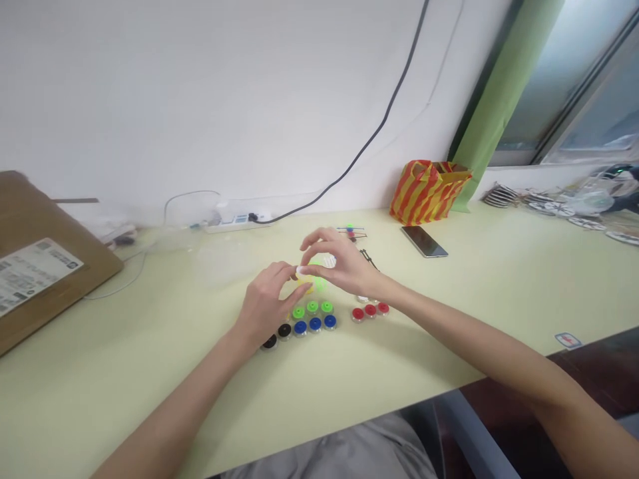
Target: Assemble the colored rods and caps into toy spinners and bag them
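My left hand is closed, with thumb and fingertips around a small yellow piece held just above the table. My right hand meets it from the right, pinching a small white piece at the top of the yellow one. Below the hands are small round clear pieces with coloured tops: a row of green ones, a row of blue ones, black ones partly under my left hand, and red ones under my right wrist. White round pieces are mostly hidden behind that wrist.
Against the wall lies a power strip with a black cable. A cardboard box stands at the left. A striped bag and a phone are at the back right, with several flat discs beyond.
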Demonstrator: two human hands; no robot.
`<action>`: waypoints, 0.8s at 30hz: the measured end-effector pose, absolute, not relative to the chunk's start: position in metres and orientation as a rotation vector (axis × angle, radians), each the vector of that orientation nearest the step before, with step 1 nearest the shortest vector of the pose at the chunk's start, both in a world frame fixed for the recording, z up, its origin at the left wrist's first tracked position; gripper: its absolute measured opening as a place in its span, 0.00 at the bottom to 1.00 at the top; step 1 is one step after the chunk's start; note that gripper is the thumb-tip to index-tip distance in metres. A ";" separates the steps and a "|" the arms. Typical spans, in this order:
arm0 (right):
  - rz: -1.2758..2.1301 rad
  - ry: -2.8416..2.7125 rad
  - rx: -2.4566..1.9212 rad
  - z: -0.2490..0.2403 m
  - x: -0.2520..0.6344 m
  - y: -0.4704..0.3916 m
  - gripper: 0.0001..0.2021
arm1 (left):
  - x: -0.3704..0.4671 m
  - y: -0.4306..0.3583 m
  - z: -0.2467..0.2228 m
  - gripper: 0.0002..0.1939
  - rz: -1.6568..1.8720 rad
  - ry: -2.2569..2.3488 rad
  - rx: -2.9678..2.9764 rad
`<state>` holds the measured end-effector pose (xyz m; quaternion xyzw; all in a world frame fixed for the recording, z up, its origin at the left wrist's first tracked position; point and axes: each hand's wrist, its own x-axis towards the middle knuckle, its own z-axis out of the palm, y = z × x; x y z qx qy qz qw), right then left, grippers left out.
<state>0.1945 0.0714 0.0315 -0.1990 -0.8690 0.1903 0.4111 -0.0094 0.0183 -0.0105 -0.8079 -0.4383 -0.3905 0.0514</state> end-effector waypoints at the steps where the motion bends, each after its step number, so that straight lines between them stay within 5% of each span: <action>1: 0.486 -2.194 -0.479 0.032 0.190 0.072 0.07 | -0.010 0.018 -0.010 0.07 -1.228 -1.378 -2.447; 10: 0.508 -2.245 -0.479 0.042 0.190 0.094 0.04 | -0.008 0.016 -0.005 0.05 -1.531 -1.523 -2.465; 24: 0.322 -2.585 -0.801 -0.021 0.231 0.167 0.03 | -0.014 0.023 -0.010 0.04 -1.122 -1.332 -2.467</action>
